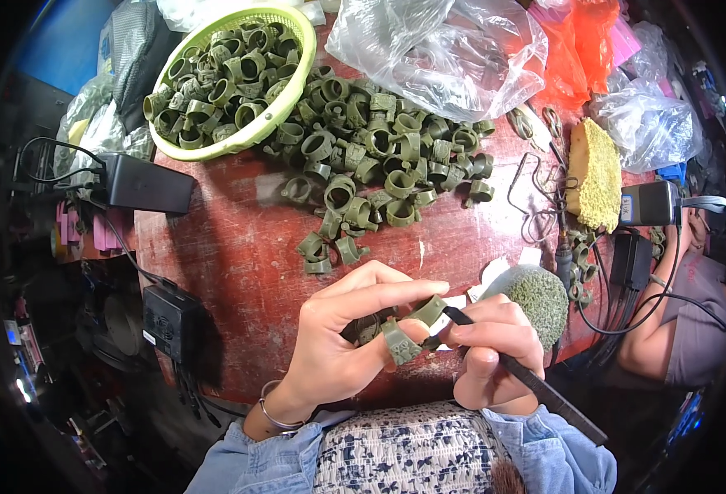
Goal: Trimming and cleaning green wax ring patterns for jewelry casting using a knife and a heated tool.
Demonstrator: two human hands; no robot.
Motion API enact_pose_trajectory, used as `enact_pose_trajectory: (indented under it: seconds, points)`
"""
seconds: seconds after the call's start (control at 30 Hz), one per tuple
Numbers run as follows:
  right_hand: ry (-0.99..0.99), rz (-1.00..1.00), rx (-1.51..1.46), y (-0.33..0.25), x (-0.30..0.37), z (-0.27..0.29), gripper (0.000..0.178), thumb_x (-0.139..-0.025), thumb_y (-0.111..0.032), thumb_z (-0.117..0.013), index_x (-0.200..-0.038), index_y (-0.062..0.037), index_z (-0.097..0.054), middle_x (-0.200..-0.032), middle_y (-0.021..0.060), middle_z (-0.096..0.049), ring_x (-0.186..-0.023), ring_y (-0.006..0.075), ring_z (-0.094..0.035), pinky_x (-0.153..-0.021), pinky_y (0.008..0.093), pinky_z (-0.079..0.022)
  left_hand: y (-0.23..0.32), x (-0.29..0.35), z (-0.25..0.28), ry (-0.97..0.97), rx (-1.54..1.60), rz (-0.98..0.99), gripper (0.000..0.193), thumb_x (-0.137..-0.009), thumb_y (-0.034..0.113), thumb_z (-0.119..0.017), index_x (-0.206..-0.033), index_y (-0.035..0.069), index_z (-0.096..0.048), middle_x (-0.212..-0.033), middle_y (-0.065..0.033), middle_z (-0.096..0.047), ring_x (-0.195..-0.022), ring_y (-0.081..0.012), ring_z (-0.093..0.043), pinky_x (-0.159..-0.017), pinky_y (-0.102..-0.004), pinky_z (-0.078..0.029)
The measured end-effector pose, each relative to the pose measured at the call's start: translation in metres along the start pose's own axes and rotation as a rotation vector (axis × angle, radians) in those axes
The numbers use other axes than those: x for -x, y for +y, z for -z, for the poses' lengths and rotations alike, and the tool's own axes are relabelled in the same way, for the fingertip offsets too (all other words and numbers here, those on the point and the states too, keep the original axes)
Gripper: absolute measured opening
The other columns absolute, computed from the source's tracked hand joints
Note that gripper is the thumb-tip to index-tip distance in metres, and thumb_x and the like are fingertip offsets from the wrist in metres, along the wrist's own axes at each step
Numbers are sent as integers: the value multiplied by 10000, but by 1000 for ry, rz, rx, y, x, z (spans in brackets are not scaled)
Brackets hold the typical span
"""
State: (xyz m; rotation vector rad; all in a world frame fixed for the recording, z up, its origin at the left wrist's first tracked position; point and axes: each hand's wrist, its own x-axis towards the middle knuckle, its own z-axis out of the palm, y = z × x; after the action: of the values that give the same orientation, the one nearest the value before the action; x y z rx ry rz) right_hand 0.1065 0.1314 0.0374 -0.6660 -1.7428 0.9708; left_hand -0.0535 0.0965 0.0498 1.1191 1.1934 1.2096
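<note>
Currently: left hand [338, 346], fingers pinched on 1 green wax ring [401, 339], held above the red surface [231, 247] edge. Right hand [494, 354], fingers closed on a dark file [536, 383], tip at the ring. Best kept light, strokes short, ring braced.

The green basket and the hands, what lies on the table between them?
In the head view, a heap of green wax rings, then bare red table before the hands.
</note>
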Motion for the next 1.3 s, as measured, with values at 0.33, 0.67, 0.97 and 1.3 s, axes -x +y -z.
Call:
enact_pose_trajectory:
  seconds: [0.33,0.67,0.97,1.3]
  points:
    - [79,33,-51,-3,0,-5,259,-901,-250,-469,-782,-22,-503,-593,64,-536,-517,138,-508,-501,237,-387,-2,3,-1,67,63,49,340,-770,222,-649,-1013,-14,-614,-856,-74,-578,-714,-94,-537,-581,-202,-418]
    - [113,-40,-274,6,5,-2,170,-866,-150,-525,-859,16,-558,-613,73,-588,-543,150,-566,-528,249,-439,6,5,-4,86,298,157,457,-766,313,-661,-985,-79,-579,-834,-87,-556,-548,-76,-512,-414,-171,-377]
    - [169,-9,-310,5,4,-3,204,-858,-181,-555,-849,21,-579,-619,76,-594,-521,159,-569,-503,250,-448,1,6,-2,42,149,71,346,-742,126,-691,-1051,11,-586,-905,-53,-554,-685,-64,-545,-503,-167,-436]
    - [68,18,-169,3,3,-5,201,-831,-153,-596,-864,45,-580,-622,102,-604,-504,171,-569,-470,251,-461,0,11,-10,159,71,-59,493,-644,81,-766,-1085,14,-555,-894,-59,-554,-762,-91,-554,-637,-204,-463]
